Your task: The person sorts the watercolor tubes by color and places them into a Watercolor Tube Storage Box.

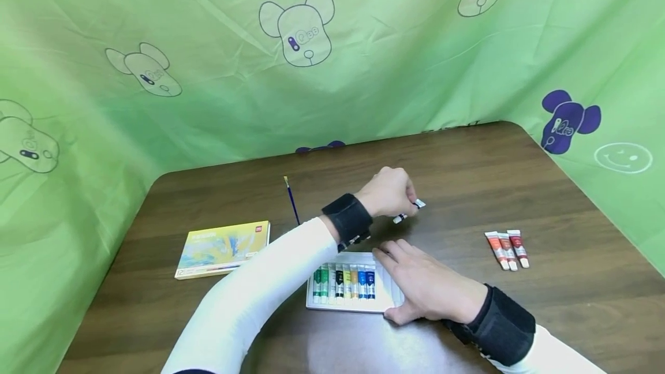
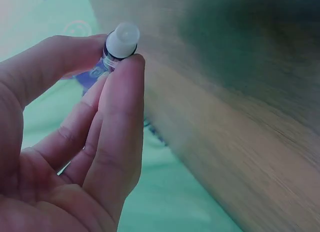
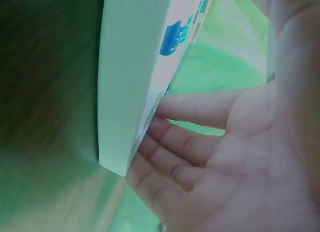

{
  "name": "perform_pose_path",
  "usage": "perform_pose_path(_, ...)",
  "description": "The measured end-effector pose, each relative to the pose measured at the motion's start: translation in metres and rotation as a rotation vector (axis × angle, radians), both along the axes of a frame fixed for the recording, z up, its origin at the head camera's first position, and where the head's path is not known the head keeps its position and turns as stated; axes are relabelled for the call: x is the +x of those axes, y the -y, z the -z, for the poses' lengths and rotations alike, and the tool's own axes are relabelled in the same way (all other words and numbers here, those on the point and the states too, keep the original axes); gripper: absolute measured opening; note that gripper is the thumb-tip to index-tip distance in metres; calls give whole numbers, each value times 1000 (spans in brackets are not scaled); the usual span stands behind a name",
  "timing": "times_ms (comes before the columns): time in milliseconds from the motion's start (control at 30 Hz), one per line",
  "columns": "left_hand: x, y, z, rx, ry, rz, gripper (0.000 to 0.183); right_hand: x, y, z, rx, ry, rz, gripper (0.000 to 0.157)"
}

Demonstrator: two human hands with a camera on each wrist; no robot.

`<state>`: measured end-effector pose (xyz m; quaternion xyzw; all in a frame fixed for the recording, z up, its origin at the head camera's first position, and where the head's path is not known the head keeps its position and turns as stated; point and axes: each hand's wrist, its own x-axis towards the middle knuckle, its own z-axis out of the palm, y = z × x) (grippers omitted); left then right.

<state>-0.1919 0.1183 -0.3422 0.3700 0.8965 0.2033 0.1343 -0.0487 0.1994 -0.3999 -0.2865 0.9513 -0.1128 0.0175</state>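
Note:
My left hand [image 1: 388,192] pinches a small paint tube [image 1: 419,204] between thumb and fingers, over the table beyond the tray. Its white cap [image 2: 124,41] and a dark band show in the left wrist view; the hand hides most of the tube's body. At the right end of a white plastic tray [image 1: 383,290] is my right hand [image 1: 423,281], fingers extended along it and thumb by the near corner. The right wrist view shows the fingertips touching the tray's edge. Several paint tubes [image 1: 347,283] in green, black, yellow, orange and blue lie side by side inside.
Three red and orange paint tubes [image 1: 508,251] lie together on the table [image 1: 561,305] at the right. To the left is a yellow box [image 1: 223,247] with a painted cover. A dark-handled paintbrush [image 1: 291,198] lies behind the left forearm. Green printed cloth [image 1: 218,114] surrounds the table's far sides.

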Motion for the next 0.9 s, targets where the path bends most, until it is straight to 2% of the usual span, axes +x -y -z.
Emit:
perform_pose_path(267,12,45,1,102,94,-68,8,0,-5,-2,-8,24,5,96)
perform_pose_path(433,24,69,5,119,114,-105,9,2,-7,-5,-22,80,31,108)
perform_pose_path(600,36,84,9,133,126,-120,10,3,-9,-9,-15,98,57,115)
perform_pose_path(833,53,98,18,138,214,-168,15,3,-7,-10,-13,118,65,113)
perform_pose_path(900,59,101,18,129,201,-172,15,3,-6,-11,-11,122,80,112)
